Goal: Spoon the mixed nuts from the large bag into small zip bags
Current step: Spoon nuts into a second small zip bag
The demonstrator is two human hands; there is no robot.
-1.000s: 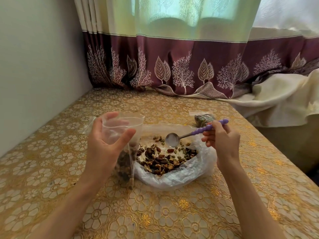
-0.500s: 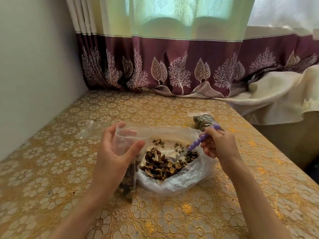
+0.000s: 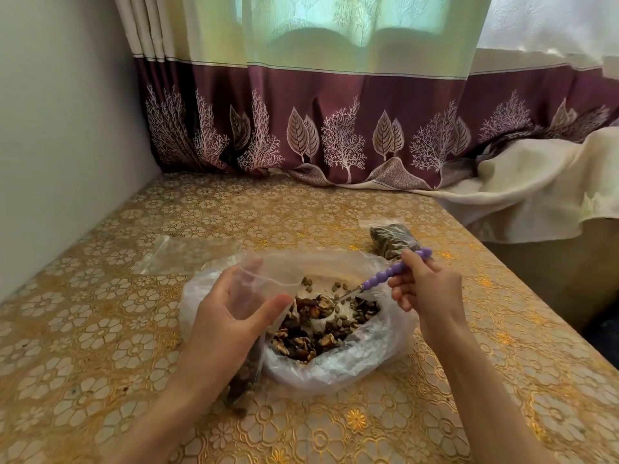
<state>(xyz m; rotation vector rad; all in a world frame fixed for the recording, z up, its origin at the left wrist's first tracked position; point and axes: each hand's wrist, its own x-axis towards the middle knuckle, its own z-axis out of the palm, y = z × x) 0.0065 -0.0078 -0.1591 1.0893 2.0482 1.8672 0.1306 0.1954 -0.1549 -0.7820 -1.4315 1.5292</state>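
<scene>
Left hand [image 3: 231, 316] curled round the mouth of a small zip bag [image 3: 258, 286], thumb and fingers holding it open, bag hanging down to the tabletop with nuts at its bottom near the wrist; right hand [image 3: 425, 289] pinching the purple beaded handle of a spoon [image 3: 395, 271], bowl end dipped among the mixed nuts [image 3: 318, 326], its load hidden; large bag [image 3: 368, 356] of clear plastic lying open between the two hands, touching the small zip bag on its left side; beyond the right hand, a filled zip bag [image 3: 392, 237] flat on the gold floral tablecloth [image 3: 100, 329]; farther left, behind the left hand, an empty zip bag [image 3: 187, 254] lying flat; maroon-bordered curtain [image 3: 335, 128] at the table's far edge.
</scene>
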